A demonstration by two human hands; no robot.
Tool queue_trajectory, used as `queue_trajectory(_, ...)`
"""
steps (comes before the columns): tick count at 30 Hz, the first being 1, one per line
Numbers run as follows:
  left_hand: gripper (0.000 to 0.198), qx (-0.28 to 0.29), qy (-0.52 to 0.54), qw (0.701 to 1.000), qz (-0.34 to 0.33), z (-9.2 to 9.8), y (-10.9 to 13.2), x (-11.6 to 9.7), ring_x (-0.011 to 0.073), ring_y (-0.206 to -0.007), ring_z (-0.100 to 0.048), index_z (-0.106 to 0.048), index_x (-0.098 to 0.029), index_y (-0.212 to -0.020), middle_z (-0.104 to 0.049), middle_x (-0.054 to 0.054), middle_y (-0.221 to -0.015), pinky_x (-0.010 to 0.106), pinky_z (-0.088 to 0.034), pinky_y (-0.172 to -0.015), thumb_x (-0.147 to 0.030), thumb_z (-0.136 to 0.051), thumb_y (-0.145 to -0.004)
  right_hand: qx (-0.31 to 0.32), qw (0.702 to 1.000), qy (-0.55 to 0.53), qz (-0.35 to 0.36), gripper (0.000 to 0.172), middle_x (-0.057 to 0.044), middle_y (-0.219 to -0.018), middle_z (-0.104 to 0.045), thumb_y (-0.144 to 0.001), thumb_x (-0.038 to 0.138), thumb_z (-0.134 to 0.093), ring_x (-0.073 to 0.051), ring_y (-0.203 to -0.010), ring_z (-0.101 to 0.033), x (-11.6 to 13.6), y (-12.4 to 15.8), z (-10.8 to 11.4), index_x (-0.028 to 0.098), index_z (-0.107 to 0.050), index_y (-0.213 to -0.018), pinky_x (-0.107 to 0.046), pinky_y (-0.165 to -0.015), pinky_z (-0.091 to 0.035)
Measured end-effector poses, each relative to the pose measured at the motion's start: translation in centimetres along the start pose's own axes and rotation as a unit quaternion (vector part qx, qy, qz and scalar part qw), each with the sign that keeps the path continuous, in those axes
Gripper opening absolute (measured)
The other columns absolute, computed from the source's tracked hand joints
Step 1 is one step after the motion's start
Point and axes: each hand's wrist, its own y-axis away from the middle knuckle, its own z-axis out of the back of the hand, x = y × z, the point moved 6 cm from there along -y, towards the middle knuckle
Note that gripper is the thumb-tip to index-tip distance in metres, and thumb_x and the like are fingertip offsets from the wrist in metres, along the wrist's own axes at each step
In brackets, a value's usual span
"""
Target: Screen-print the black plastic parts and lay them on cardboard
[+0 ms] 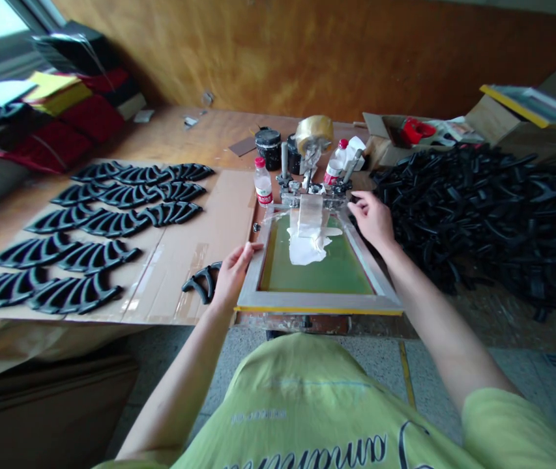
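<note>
A screen printing frame with a grey metal border and green mesh lies in front of me. White ink is pooled on its mesh, and a pale squeegee rests at its far end. At the frame's left border, my left hand is closed, with thumb and forefinger at the edge. My right hand is bent near the right end of the metal hinge clamp, its fingertips pinched together; what they hold is too small to tell. A black curved plastic part lies beside my left hand.
Rows of black ribbed parts cover the cardboard on the left. A large heap of black parts is on the right. Behind the clamp stand a bottle, a black tub and a tape roll.
</note>
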Motion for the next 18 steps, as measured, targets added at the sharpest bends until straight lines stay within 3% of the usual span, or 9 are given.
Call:
queue_trajectory(3,0.052,-0.006,0.052,0.994,-0.091,-1.5,-2.3,-4.4,0.0166,-0.077,-0.067,-0.070,-0.019,-0.103,-0.071,0.005,-0.087,0.025,-0.052,-0.062,-0.066,-0.056,-0.085,0.018,0.999,0.016,-0.033,0.042,-0.007,-0.081,-0.072,-0.100,0.034,-0.042,-0.014,-0.068,-0.062,-3.3,3.0,-0.9,0.003,-0.070,-0.101,-0.025,-0.064,-0.054)
queue_trajectory(4,0.051,-0.003,0.066,0.991,-0.113,-2.0,-3.2,-5.7,0.0167,-0.079,-0.068,-0.068,-0.021,-0.106,-0.071,0.004,-0.088,0.025,-0.053,-0.064,-0.066,-0.055,-0.086,0.042,0.999,0.017,-0.022,0.042,-0.006,-0.079,-0.071,-0.100,0.038,-0.042,-0.014,-0.066,-0.061,-3.4,4.5,-2.0,0.009,-0.071,-0.089,-0.024,-0.062,-0.053)
queue_trajectory(7,0.049,0.010,0.093,0.986,-0.140,-3.5,-5.9,-8.9,0.0151,-0.079,-0.069,-0.063,-0.022,-0.111,-0.071,0.003,-0.084,0.024,-0.053,-0.064,-0.063,-0.051,-0.090,0.125,0.991,0.020,0.049,0.034,-0.006,-0.087,-0.071,-0.092,0.045,-0.061,-0.016,-0.079,-0.064,-1.0,9.4,-6.5,0.013,-0.070,-0.085,-0.025,-0.073,-0.053)
queue_trajectory(10,0.046,-0.017,0.122,0.983,-0.139,-3.9,-6.6,-9.3,0.0124,-0.074,-0.068,-0.060,-0.021,-0.112,-0.069,0.002,-0.079,0.021,-0.051,-0.062,-0.061,-0.050,-0.092,0.205,0.974,0.072,0.061,0.020,-0.011,-0.096,-0.069,-0.091,0.035,-0.065,-0.022,-0.095,-0.064,1.5,12.3,-10.1,0.016,-0.065,-0.085,-0.031,-0.085,-0.049)
queue_trajectory(13,0.054,-0.029,0.126,0.989,-0.077,-4.4,-4.0,-5.0,0.0140,-0.071,-0.068,-0.061,-0.019,-0.112,-0.071,0.004,-0.079,0.021,-0.051,-0.059,-0.065,-0.055,-0.086,0.245,0.966,0.080,-0.034,0.016,-0.011,-0.091,-0.068,-0.099,0.028,-0.050,-0.022,-0.087,-0.064,2.3,13.1,-10.8,0.017,-0.060,-0.092,-0.030,-0.077,-0.046)
queue_trajectory(15,0.060,0.049,0.089,0.993,0.052,-6.1,-0.8,0.3,0.0189,-0.072,-0.070,-0.065,-0.014,-0.106,-0.073,0.009,-0.080,0.025,-0.053,-0.058,-0.069,-0.062,-0.080,0.230,0.970,0.044,-0.072,0.020,-0.011,-0.091,-0.069,-0.102,0.028,-0.042,-0.022,-0.087,-0.065,3.6,13.4,-10.3,0.018,-0.059,-0.097,-0.031,-0.074,-0.046)
queue_trajectory(16,0.062,0.112,0.067,0.982,0.135,-7.2,1.2,3.1,0.0226,-0.077,-0.071,-0.066,-0.013,-0.107,-0.075,0.013,-0.087,0.028,-0.055,-0.059,-0.067,-0.067,-0.077,0.213,0.975,0.020,-0.067,0.021,-0.011,-0.092,-0.069,-0.102,0.029,-0.041,-0.023,-0.089,-0.065,4.7,13.7,-10.0,0.018,-0.058,-0.098,-0.031,-0.075,-0.047)
queue_trajectory(18,0.060,0.139,0.094,0.961,0.221,-8.3,4.4,7.2,0.0261,-0.092,-0.071,-0.066,-0.016,-0.112,-0.074,0.015,-0.102,0.031,-0.057,-0.064,-0.065,-0.069,-0.077,0.191,0.981,-0.042,0.007,0.020,-0.010,-0.095,-0.069,-0.102,0.029,-0.042,-0.023,-0.095,-0.064,7.5,14.6,-9.6,0.019,-0.059,-0.100,-0.033,-0.080,-0.048)
